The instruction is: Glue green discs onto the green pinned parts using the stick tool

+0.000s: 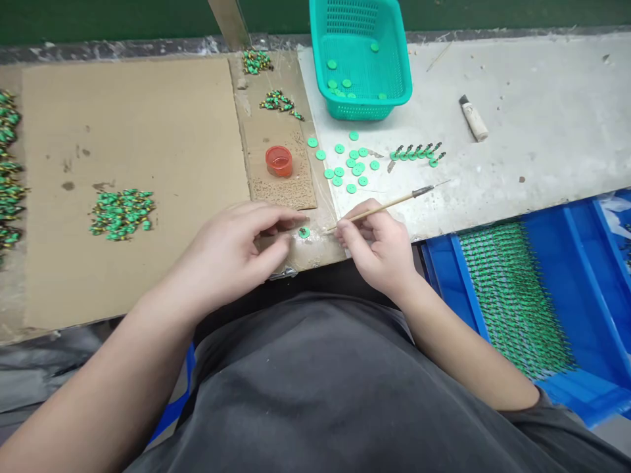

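My right hand (377,243) grips a thin wooden-handled brush (389,204); its dark ferrule and fine tip point up and right, its bare end toward the left hand. Beside my left hand (236,246) lies a green button-like disc (304,232) with a small brown piece on it, near the table's front edge. The left thumb and index finger are apart, the index fingertip just above the disc; I cannot tell whether it touches. Beyond the hands are loose green discs (351,163) and a row of discs with small dark figures standing on them (413,155).
A red cup (279,161) stands on stained cardboard (290,194). Behind are a turquoise basket (362,109) holding discs and a white tube (474,119). Small green-and-yellow figures (123,213) are heaped on the left cardboard. Blue trays (582,282) with rows of green pieces sit lower right.
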A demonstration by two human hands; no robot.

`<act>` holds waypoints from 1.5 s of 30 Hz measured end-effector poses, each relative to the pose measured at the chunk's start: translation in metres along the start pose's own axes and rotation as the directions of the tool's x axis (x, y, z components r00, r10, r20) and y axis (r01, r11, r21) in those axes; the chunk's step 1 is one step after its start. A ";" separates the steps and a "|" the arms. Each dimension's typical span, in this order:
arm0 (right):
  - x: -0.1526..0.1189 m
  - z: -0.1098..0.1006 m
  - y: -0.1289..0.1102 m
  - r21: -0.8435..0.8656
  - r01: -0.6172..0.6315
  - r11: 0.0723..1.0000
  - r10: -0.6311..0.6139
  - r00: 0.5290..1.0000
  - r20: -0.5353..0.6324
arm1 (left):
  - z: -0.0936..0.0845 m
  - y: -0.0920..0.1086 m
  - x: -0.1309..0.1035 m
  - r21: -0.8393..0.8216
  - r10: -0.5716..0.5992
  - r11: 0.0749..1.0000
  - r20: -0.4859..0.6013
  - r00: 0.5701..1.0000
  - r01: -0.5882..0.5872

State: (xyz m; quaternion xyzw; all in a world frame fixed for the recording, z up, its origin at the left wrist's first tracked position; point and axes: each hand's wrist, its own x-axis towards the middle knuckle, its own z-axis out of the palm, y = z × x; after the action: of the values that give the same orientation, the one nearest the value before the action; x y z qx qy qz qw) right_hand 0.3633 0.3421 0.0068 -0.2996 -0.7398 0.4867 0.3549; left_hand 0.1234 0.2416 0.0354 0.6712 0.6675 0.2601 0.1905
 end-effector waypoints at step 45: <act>-0.054 -0.046 -0.008 -0.055 -0.089 0.995 0.080 0.985 -0.151 | 0.044 0.060 0.155 -0.068 0.135 0.988 -0.019 0.991 -0.136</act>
State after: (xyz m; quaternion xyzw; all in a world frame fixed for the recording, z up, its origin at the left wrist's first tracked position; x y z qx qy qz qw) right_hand 0.4310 0.3204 0.0141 -0.3768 -0.7125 0.4547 0.3790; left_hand 0.1942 0.3981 0.0514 0.7062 0.6122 0.3001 0.1910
